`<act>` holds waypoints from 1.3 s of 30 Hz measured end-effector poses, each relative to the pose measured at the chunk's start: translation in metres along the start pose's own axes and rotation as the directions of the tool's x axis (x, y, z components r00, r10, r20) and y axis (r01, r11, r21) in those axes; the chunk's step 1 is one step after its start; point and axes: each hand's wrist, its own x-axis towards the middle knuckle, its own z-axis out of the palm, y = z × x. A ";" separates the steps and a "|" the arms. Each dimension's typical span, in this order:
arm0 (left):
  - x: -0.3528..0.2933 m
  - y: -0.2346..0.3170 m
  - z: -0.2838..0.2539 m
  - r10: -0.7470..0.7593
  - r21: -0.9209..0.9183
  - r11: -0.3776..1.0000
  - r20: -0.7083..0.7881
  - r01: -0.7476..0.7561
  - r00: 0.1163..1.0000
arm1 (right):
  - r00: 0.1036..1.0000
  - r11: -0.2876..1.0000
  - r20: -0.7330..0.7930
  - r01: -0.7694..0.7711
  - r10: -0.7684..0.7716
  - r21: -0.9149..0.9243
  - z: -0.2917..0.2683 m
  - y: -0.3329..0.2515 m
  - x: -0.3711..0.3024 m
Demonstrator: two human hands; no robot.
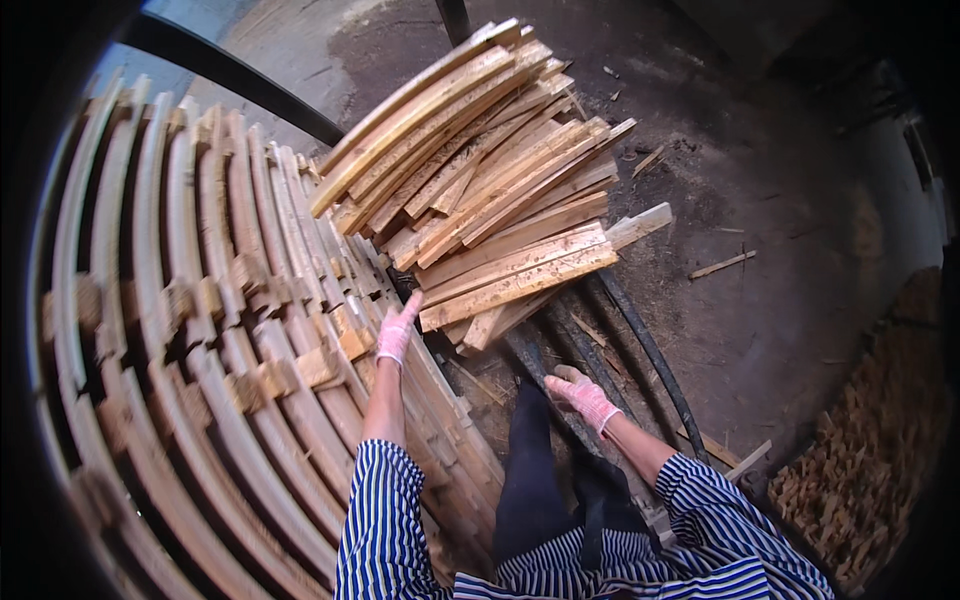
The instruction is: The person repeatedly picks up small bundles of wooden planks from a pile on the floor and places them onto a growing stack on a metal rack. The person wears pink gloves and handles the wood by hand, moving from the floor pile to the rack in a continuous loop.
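My left hand (398,332), in a pink and white work glove, is open, its fingers stretched toward the near left end of a wooden board (515,262). Whether the fingertips touch the wood I cannot tell. That board lies at the front of a loose pile of planks (480,150), several of them crossing at angles. My right hand (582,398), gloved the same way, hovers over the dark metal bars below the pile. Its fingers look loosely apart, and nothing shows in them.
Wooden pallets (200,330) stand packed close together along my left side. Dark metal bars (650,350) curve away on the right of my legs. A heap of small wood pieces (860,480) lies at the lower right. Offcuts (722,264) are scattered on the dirty floor (760,180).
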 end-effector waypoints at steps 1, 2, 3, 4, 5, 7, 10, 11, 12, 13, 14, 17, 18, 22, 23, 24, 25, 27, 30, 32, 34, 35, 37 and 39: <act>0.031 -0.046 -0.040 0.064 -0.206 0.977 0.047 -0.053 0.997 | 0.996 0.994 0.080 -0.023 0.032 -0.108 0.025 -0.016 0.017; 0.045 0.010 0.002 -0.003 0.099 0.995 0.013 0.002 1.000 | 1.000 0.998 -0.018 0.015 -0.016 -0.067 0.008 -0.016 0.056; 0.079 0.023 0.043 0.029 0.044 0.998 0.152 -0.037 0.988 | 0.994 0.995 -0.099 0.041 -0.049 -0.086 -0.010 -0.016 0.094; 0.097 0.011 0.035 0.034 0.003 0.999 0.206 -0.035 0.978 | 0.993 0.994 -0.090 0.075 -0.082 -0.077 0.000 -0.020 0.120; 0.109 0.020 0.057 0.127 -0.114 0.988 0.209 -0.104 0.970 | 0.984 0.992 -0.134 0.109 -0.117 -0.067 -0.002 -0.032 0.142; 0.125 0.009 0.074 0.011 -0.245 0.969 0.086 0.010 0.996 | 0.967 0.986 -0.205 0.162 -0.153 0.031 0.009 -0.048 0.182; 0.148 -0.058 0.035 -0.268 -0.216 0.939 0.030 0.268 0.963 | 0.960 0.954 -0.235 0.206 -0.154 0.217 0.064 -0.052 0.225; 0.141 -0.068 0.035 -0.163 -0.100 0.981 0.027 0.165 0.986 | 0.964 0.894 -0.218 0.229 -0.154 0.385 0.075 -0.048 0.233; 0.124 -0.050 0.054 -0.158 -0.159 0.972 0.099 0.172 0.982 | 0.956 0.796 -0.243 0.274 -0.164 0.539 0.073 -0.045 0.242; 0.108 -0.025 0.075 -0.143 -0.206 0.962 0.180 0.180 0.973 | 0.942 0.658 -0.280 0.329 -0.183 0.678 0.061 -0.046 0.248; 0.075 0.018 0.105 -0.228 -0.375 0.860 0.322 0.345 0.919 | 0.943 0.620 -0.296 0.323 -0.150 0.715 0.034 -0.045 0.247; 0.023 -0.060 0.094 0.116 -0.045 0.993 0.136 -0.111 0.984 | 0.956 0.499 -0.047 0.192 -0.289 0.845 0.050 -0.028 0.244; 0.003 -0.063 0.105 0.099 0.069 0.992 0.147 -0.110 0.984 | 0.968 0.531 -0.097 0.209 -0.231 0.821 0.046 -0.024 0.243; 0.004 -0.033 0.076 -0.023 0.262 0.963 0.328 -0.068 0.944 | 0.965 0.634 -0.217 0.262 -0.150 0.728 0.045 -0.023 0.237; 0.027 -0.029 0.062 -0.215 0.543 0.840 0.347 -0.009 0.913 | 0.963 0.653 -0.204 0.268 -0.175 0.708 0.054 -0.022 0.237; 0.037 0.019 0.075 -0.228 0.683 0.719 0.403 -0.126 0.886 | 0.964 0.638 -0.228 0.262 -0.137 0.724 0.039 -0.015 0.244; 0.049 0.047 0.091 -0.245 0.747 0.645 0.403 -0.162 0.882 | 0.968 0.626 -0.229 0.243 -0.105 0.741 0.029 -0.007 0.250; 0.074 0.025 0.108 0.076 0.436 0.846 0.473 -0.308 0.878 | 0.996 0.566 -0.082 0.088 -0.035 0.820 0.042 -0.013 0.241; 0.084 0.029 0.149 0.104 0.500 0.767 0.521 -0.401 0.847 | 0.992 0.523 -0.033 0.091 -0.118 0.848 0.045 -0.015 0.237; 0.069 0.050 0.169 0.045 0.447 0.818 0.578 -0.362 0.815 | 0.987 0.498 0.008 0.074 -0.161 0.864 0.033 -0.022 0.236; 0.052 0.031 0.167 0.112 0.332 0.887 0.521 -0.322 0.846 | 0.978 0.573 0.145 -0.033 -0.150 0.819 0.033 -0.028 0.217; 0.048 0.014 0.170 0.102 0.268 0.921 0.538 -0.284 0.837 | 0.981 0.601 0.126 -0.012 -0.148 0.799 0.033 -0.030 0.205; 0.018 0.025 0.184 0.014 0.147 0.980 0.630 -0.137 0.776 | 0.989 0.607 0.073 0.020 -0.129 0.794 0.011 -0.018 0.186; -0.023 0.042 0.196 0.005 0.029 0.999 0.672 -0.033 0.740 | 0.996 0.642 -0.015 0.068 -0.088 0.764 -0.017 -0.011 0.165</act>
